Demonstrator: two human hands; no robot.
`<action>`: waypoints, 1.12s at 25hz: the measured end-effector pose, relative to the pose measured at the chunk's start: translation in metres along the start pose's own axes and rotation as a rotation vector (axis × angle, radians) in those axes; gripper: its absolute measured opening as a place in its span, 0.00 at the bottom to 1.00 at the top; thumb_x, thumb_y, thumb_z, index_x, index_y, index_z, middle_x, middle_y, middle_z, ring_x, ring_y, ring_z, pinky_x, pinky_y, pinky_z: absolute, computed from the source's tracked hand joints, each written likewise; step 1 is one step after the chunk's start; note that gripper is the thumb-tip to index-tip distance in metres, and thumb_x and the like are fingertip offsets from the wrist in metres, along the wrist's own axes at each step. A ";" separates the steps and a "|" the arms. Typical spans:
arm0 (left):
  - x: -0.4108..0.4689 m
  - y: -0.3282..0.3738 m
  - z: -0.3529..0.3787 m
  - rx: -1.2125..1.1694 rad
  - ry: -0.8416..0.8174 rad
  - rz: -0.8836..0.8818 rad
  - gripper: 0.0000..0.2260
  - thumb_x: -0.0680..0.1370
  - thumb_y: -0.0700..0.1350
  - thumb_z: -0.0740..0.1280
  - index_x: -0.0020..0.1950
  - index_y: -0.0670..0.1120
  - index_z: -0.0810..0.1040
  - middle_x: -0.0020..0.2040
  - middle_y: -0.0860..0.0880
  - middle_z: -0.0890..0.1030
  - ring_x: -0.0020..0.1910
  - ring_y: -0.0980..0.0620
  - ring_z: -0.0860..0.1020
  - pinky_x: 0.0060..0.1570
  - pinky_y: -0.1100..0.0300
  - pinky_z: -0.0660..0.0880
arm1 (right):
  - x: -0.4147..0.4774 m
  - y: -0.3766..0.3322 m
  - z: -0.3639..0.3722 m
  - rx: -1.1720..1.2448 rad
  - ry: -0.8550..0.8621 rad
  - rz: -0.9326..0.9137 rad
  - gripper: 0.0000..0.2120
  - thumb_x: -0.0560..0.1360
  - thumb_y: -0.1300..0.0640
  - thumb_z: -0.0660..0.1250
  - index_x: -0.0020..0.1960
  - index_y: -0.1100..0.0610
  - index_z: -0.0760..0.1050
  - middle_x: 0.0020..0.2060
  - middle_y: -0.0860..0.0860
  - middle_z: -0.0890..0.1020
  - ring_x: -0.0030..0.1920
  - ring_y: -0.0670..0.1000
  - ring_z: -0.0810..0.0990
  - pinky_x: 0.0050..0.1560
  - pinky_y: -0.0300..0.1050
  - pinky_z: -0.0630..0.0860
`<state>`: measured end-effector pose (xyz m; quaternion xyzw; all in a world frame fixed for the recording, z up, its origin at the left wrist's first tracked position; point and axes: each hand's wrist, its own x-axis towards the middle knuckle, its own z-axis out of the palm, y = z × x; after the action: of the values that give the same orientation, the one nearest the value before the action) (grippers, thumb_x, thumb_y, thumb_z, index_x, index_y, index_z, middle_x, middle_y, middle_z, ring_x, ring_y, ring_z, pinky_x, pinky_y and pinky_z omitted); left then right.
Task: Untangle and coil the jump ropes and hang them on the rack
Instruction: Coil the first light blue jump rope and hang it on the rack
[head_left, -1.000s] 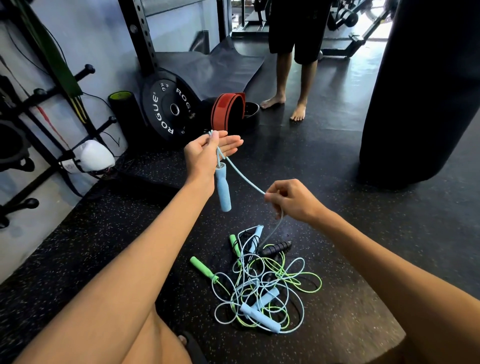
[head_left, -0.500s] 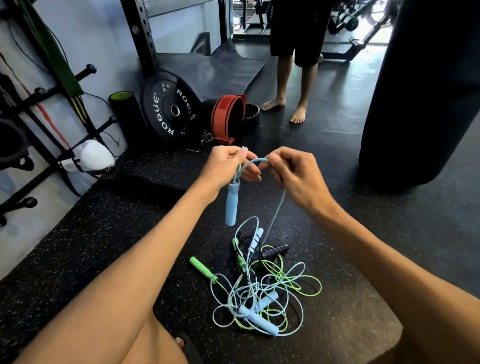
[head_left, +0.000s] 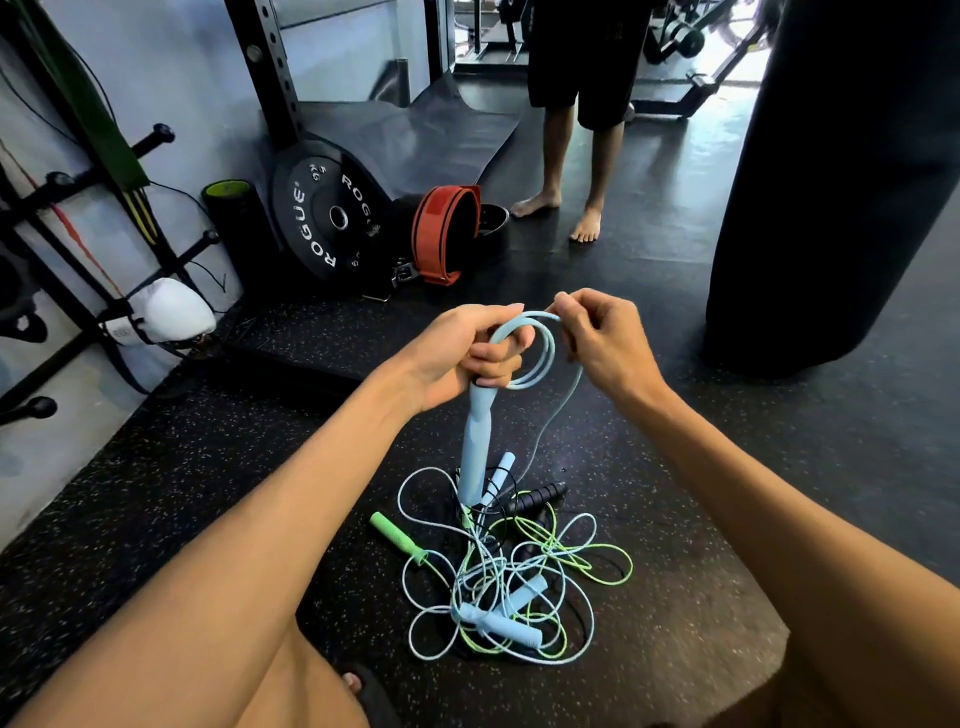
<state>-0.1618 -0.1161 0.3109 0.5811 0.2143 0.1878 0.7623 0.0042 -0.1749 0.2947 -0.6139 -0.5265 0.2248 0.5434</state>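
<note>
Fingers (head_left: 498, 358) of the left hand (head_left: 462, 353) are clenched around the top of a blue handle (head_left: 475, 447), which hangs down from the fist, with two small loops of blue cord (head_left: 540, 358) hooked over them. Just beside it, the right hand (head_left: 602, 343) pinches the same cord at the top of the loops, and a strand drops from there to the floor (head_left: 208, 467). Directly below both hands lies the tangle (head_left: 509, 577) of blue, green and black ropes, with a green handle (head_left: 395, 535) at its left edge, a black handle (head_left: 540, 493) at its far side and more blue handles (head_left: 511, 626) at its near side. On the left wall stands the rack (head_left: 57, 218), well apart from the hands. Between lie a weight plate (head_left: 332, 218), a red belt (head_left: 441, 234) and a white object (head_left: 174, 312). A punching bag (head_left: 831, 182) hangs on the right; another person's bare legs (head_left: 571, 171) stand behind.
</note>
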 end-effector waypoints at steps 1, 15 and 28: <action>-0.001 0.002 0.000 -0.038 -0.003 0.016 0.16 0.83 0.46 0.54 0.42 0.40 0.73 0.22 0.55 0.57 0.22 0.56 0.53 0.29 0.58 0.52 | -0.002 0.002 0.001 -0.001 -0.052 0.033 0.20 0.83 0.53 0.60 0.44 0.70 0.76 0.26 0.51 0.73 0.28 0.48 0.72 0.34 0.54 0.73; -0.006 0.010 -0.011 -0.384 0.218 0.226 0.16 0.85 0.45 0.52 0.50 0.39 0.76 0.26 0.53 0.62 0.25 0.56 0.59 0.30 0.62 0.63 | -0.022 0.046 0.016 -0.326 -0.666 0.379 0.06 0.75 0.59 0.73 0.49 0.60 0.77 0.43 0.58 0.83 0.40 0.51 0.78 0.42 0.46 0.74; 0.003 -0.001 -0.031 0.343 0.694 0.383 0.15 0.84 0.42 0.56 0.53 0.31 0.77 0.35 0.37 0.82 0.35 0.40 0.84 0.38 0.52 0.82 | -0.031 -0.005 0.021 0.004 -0.663 0.030 0.08 0.82 0.65 0.60 0.47 0.64 0.77 0.31 0.57 0.76 0.33 0.54 0.74 0.36 0.41 0.72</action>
<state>-0.1762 -0.0892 0.3026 0.6311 0.3743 0.4719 0.4887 -0.0264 -0.1942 0.2837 -0.5140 -0.6653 0.4213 0.3401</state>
